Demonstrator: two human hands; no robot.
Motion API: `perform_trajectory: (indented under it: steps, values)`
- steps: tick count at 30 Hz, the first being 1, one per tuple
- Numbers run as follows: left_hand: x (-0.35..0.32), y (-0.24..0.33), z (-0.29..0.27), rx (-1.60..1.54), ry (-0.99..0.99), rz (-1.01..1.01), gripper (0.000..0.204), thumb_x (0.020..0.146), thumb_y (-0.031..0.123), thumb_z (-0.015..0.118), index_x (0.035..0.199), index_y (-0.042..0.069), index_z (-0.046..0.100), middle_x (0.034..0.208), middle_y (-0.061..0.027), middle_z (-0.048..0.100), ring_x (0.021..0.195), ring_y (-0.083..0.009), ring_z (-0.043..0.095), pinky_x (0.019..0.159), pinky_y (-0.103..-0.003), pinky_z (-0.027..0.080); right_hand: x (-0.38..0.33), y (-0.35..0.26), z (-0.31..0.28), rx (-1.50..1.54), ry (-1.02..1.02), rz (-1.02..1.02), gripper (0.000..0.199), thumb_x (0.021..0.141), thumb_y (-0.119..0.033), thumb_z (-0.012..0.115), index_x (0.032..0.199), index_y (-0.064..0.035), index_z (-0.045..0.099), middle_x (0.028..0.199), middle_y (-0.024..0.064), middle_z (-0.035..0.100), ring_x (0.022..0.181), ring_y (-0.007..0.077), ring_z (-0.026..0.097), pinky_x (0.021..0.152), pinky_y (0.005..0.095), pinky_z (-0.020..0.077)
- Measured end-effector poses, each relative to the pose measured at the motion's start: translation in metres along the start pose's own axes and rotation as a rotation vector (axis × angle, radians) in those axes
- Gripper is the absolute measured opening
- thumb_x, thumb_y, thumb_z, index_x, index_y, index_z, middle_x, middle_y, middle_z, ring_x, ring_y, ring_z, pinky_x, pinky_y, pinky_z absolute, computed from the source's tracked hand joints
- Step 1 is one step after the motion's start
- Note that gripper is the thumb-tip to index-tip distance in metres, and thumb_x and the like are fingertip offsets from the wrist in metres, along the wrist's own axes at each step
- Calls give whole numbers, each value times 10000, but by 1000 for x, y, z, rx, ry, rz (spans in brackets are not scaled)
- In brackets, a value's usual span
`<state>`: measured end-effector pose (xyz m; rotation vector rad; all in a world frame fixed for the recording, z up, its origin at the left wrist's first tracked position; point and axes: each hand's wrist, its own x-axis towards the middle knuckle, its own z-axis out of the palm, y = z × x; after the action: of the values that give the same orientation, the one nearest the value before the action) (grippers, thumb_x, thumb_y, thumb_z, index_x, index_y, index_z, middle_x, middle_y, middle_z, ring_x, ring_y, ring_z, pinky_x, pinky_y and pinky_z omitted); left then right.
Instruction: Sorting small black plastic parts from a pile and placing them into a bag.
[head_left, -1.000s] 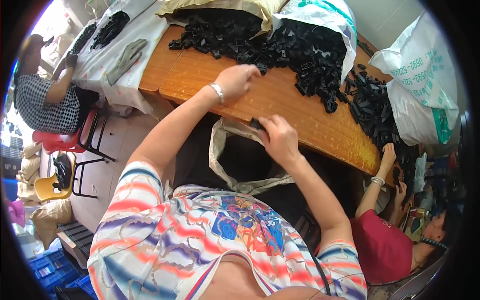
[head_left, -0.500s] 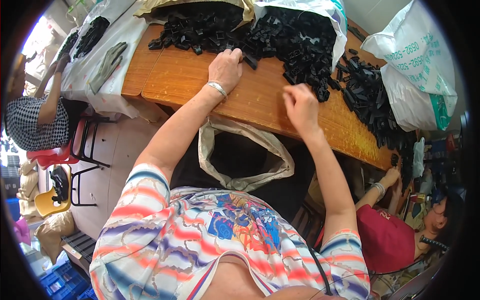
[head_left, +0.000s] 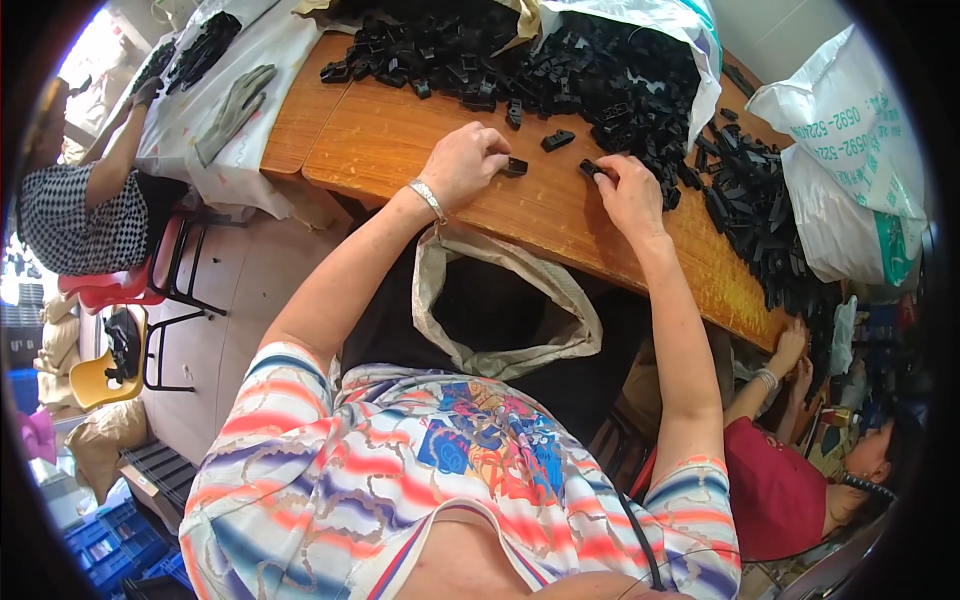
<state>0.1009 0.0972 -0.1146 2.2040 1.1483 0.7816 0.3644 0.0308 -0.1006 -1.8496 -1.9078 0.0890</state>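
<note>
Two hands, each with a small black part, above the wooden bench (head_left: 400, 140).
The left hand (head_left: 464, 168) narrows its thumb and fingers on one black part (head_left: 515, 167), the right hand (head_left: 632, 198) pinches a second part (head_left: 590, 168); both are between the bench's near edge and the heaped black parts (head_left: 630, 85) toward its far edge. An open sack (head_left: 430, 315) sits below the near edge.

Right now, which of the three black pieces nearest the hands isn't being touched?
The middle piece, loose on the table. The left hand and right hand each touch one of the others.
</note>
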Motion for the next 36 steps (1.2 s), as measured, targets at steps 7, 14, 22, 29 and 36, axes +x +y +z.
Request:
perform_trajectory:
  steps: [7, 14, 22, 29, 36]
  values:
    - [-12, -1, -4, 48, 33, 112, 283, 786, 153, 754, 1030, 28, 684, 1001, -122, 602, 955, -291, 593, 864, -376, 504, -17, -14, 10, 89, 32, -73, 228, 863, -136, 708, 1068, -37, 696, 1001, 139, 658, 829, 322, 664, 746, 393, 525]
    - [-10, -8, 0, 74, 17, 112, 250, 776, 142, 758, 997, 47, 691, 998, -114, 611, 985, -299, 584, 876, -383, 498, -19, -28, 10, 40, 10, -71, 210, 840, -130, 721, 1020, -31, 677, 985, 147, 649, 837, 358, 656, 722, 428, 531]
    - [-11, -11, 4, 49, 83, 165, 236, 766, 133, 763, 976, 55, 688, 941, -89, 608, 925, -268, 590, 829, -366, 497, 0, -73, 26, 203, 32, -272, 196, 829, -61, 699, 1018, -18, 668, 980, 161, 632, 834, 375, 652, 729, 438, 535]
    - [-11, -8, 2, 14, 4, 72, 240, 785, 149, 746, 1000, 53, 701, 1003, -101, 623, 1012, -293, 584, 889, -384, 489, 11, -78, 29, 20, -77, -390, 155, 835, -37, 656, 985, 1, 659, 917, 145, 588, 806, 338, 660, 705, 395, 564]
    - [-9, -13, 2, 31, 62, 121, 250, 769, 144, 758, 993, 52, 698, 949, -86, 620, 935, -261, 606, 831, -359, 507, -2, -93, 47, -467, -95, -532, 221, 823, -35, 596, 1015, 69, 633, 1046, 149, 550, 960, 261, 630, 746, 324, 583]
